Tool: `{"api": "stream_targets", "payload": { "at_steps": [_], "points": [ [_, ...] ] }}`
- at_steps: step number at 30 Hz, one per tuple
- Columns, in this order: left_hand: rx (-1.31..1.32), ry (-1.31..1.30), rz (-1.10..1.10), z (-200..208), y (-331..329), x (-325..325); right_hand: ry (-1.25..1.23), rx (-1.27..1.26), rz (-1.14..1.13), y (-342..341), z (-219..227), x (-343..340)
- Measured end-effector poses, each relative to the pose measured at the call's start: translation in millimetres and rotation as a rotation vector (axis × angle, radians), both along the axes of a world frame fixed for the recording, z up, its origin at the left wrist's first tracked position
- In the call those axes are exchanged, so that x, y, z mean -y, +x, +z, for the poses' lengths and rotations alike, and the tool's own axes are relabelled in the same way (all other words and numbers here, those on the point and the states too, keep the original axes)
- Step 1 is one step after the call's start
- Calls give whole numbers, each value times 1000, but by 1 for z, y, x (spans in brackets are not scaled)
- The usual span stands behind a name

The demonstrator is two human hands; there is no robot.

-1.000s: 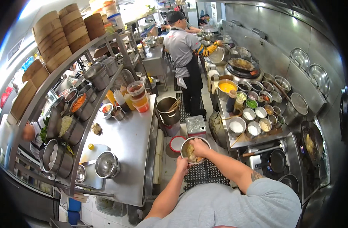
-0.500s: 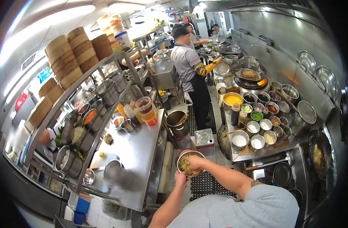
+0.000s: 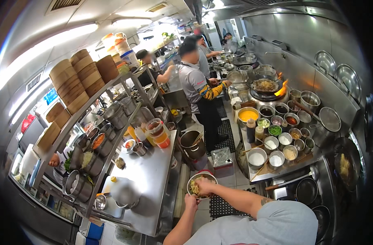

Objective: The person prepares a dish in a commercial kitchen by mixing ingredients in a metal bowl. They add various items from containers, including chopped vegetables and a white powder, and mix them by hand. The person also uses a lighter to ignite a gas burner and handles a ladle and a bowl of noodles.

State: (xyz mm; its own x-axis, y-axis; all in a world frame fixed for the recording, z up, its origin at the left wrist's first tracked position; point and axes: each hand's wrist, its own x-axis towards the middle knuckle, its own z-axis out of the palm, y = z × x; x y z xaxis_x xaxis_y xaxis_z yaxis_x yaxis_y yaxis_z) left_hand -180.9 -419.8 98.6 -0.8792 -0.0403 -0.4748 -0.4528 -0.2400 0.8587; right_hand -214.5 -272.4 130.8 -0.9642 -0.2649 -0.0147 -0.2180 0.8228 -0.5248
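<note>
Held low in front of me is a metal bowl (image 3: 188,188) of pale yellow-brown shredded food (image 3: 194,187). My left hand (image 3: 191,201) is closed on the near left rim, with the thumb against the bowl's edge. Reaching across from the right, my right hand (image 3: 205,186) is inside the bowl. Its fingers curl down into the shreds, and their tips are hidden by the food.
To the left runs a steel worktable (image 3: 147,175) under a shelf of pots. Seasoning bowls (image 3: 257,157) line the counter at right. A co-worker (image 3: 194,81) stands ahead by a wok (image 3: 264,86) with flames beside it. A lidded tin (image 3: 222,159) stands on the floor.
The view has tilted up slightly. My right hand has shifted within the bowl, still in the food. Flames beside the co-worker's wok are higher, and another person shows more behind the shelf.
</note>
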Motion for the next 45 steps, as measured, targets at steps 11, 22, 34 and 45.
{"api": "stream_targets", "payload": {
  "at_steps": [11, 22, 34, 45],
  "points": [
    [24, 20, 26, 20, -12, 3, -94, -21, -3, -16, 12, 4],
    [-6, 29, 95, 38, -2, 1, -78, 30, -74, -38, 2, 4],
    [19, 35, 26, 1, -16, 18, 77, 45, 73, -26, 30, 17],
    [-24, 0, -55, 13, -13, 16, -20, 114, -22, -35, 15, 13]
  ]
}}
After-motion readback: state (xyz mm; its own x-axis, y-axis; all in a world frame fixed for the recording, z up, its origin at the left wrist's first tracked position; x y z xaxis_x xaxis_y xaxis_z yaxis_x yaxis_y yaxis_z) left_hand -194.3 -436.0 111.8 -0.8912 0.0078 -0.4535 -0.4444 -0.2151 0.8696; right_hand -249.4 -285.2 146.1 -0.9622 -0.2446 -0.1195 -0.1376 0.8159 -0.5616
